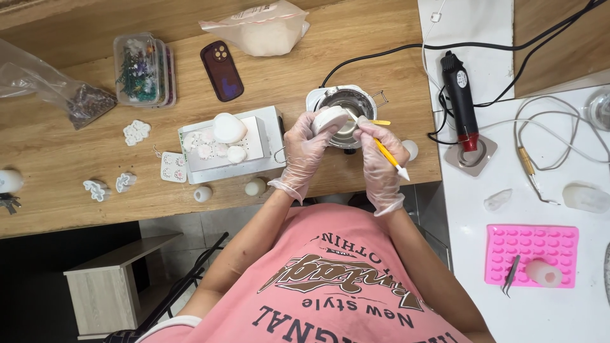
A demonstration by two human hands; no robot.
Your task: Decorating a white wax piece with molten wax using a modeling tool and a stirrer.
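Note:
Both hands wear thin clear gloves. My left hand (304,152) grips a small round white mould (330,118) and holds it over a metal melting pot (351,105) on the wooden table. My right hand (380,159) holds a yellow tool with a white tip (394,161), like a pen; its upper end is against the mould. The pot's inside is partly hidden by the mould and my fingers.
A white tray (270,124) with white cast pieces lies left of the pot. Small white casts, a phone (222,70), a clear box (141,70) and bags lie further left. On the white table at right are a black heat tool (460,98), cables and a pink mould (532,254).

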